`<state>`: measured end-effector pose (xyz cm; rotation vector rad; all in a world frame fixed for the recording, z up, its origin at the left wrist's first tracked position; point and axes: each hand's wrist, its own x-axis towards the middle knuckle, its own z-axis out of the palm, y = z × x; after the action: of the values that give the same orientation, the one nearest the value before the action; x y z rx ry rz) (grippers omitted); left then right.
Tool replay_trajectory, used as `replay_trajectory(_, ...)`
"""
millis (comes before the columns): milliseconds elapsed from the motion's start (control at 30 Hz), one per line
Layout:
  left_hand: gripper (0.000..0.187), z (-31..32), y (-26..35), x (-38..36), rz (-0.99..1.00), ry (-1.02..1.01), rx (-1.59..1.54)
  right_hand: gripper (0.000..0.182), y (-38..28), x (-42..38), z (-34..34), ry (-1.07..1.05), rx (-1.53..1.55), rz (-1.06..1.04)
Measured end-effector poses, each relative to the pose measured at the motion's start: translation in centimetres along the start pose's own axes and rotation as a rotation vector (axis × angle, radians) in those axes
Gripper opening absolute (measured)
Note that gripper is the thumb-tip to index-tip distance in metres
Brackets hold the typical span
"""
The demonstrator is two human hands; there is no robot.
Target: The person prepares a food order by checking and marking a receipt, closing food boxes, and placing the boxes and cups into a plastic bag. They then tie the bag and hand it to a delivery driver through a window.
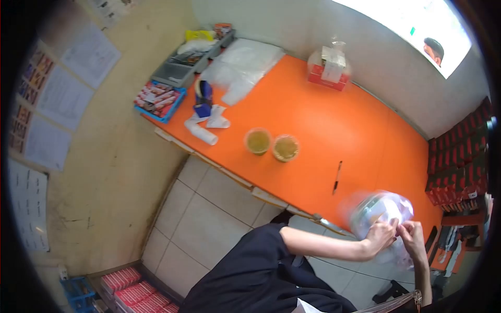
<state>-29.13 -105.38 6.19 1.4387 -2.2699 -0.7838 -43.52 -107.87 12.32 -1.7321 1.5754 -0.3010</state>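
A clear plastic bag [378, 207] with pale contents bulges at the front right edge of the orange table. My left hand [381, 236] is closed on the gathered top of the bag. Close beside it, my right hand [412, 237] pinches the same plastic, fingertips together. What lies inside the bag is too blurred to make out. To the left of the bag a black pen [337, 178] lies on the table. Two round tubs of greenish-yellow content, one [258, 141] and another [286, 148], stand side by side near the middle.
A blue tape dispenser [203, 100], white paper rolls [201, 132], plastic sheets [242, 65] and a blue basket of packets [160, 100] occupy the left end. A wrapped red box [330, 68] is by the wall. Red-and-black boxes [459, 156] are stacked right. A person's head [433, 50] shows through the window.
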Motion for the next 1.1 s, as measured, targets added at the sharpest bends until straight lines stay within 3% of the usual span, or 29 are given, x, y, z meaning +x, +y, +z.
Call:
replay_trajectory(67,0.043,-1.4,-1.7,-7.3,0.112,-0.046,0.052,0.024,-6.5,-1.0,1.9,0.016,-0.223,-0.058)
replay_trajectory(100,0.04,-6.5,-2.2,-11.1,0.045,-0.202,-0.191,0.024,-8.5,-1.3,2.7,0.031,-0.405,-0.138)
replay_trajectory(167,0.043,-15.6,-5.4,-13.8,0.168,-0.55,-0.627,0.026,-12.0,-1.5,4.8,0.083,-0.37,-0.192)
replay_trajectory(233,0.051,-19.8,-7.5,-16.4,0.129,0.187,-0.291,0.026,-16.3,-2.2,7.3,0.074,-0.448,-0.345)
replay_trajectory(300,0.056,-20.0,-11.5,-14.9,0.38,0.585,-0.031,0.028,-22.0,-2.8,10.1,-0.007,-0.437,-0.386)
replay_trajectory(333,0.056,-18.6,-14.2,-15.0,0.346,0.325,-0.059,0.029,-24.1,-2.3,11.6,0.029,-0.479,-0.441)
replay_trajectory(433,0.051,-20.1,-16.7,-21.0,-0.056,0.514,0.126,0.03,-28.2,0.7,16.8,-0.024,-0.442,-0.544)
replay_trajectory(467,0.05,-19.7,-18.3,-23.0,-0.113,0.665,0.305,0.031,-29.5,1.8,18.8,-0.072,-0.397,-0.564)
replay_trajectory(500,0.055,-20.9,-19.4,-24.9,-0.281,0.566,0.367,0.033,-31.5,2.1,20.9,-0.125,-0.466,-0.627)
replay_trajectory(567,0.06,-26.8,-22.1,-27.4,-0.657,0.037,0.085,0.033,-35.4,3.8,23.8,-0.208,-0.562,-0.793)
replay_trajectory(633,0.061,-29.2,-25.9,-29.2,-0.325,0.619,0.397,0.033,-38.0,6.3,26.8,-0.225,-0.431,-0.76)
replay_trajectory(667,0.055,-31.1,-29.0,-28.3,-0.01,0.803,0.556,0.032,-39.2,7.4,27.9,-0.203,-0.36,-0.803)
replay_trajectory(767,0.048,-30.2,-34.3,-26.6,-0.129,0.717,0.353,0.033,-43.3,11.0,29.5,-0.139,-0.461,-0.756)
replay_trajectory(800,0.041,-31.7,-34.1,-26.8,-0.252,0.651,0.327,0.031,-44.3,12.2,29.9,-0.123,-0.47,-0.725)
replay_trajectory(867,0.038,-32.7,-35.4,-26.2,-0.324,0.731,0.298,0.031,-45.4,14.4,30.9,-0.087,-0.51,-0.711)
replay_trajectory(967,0.033,-32.4,-38.6,-23.2,-0.343,0.691,0.024,0.027,-46.2,18.5,32.3,-0.143,-0.482,-0.618)
replay_trajectory(1000,0.034,-31.7,-40.1,-21.7,-0.303,0.764,0.128,0.026,-46.3,19.8,32.7,-0.164,-0.539,-0.624)
replay_trajectory(1100,0.033,-29.9,-46.2,-18.9,-0.252,0.623,-0.031,0.023,-45.4,24.2,34.3,-0.242,-0.606,-0.635)
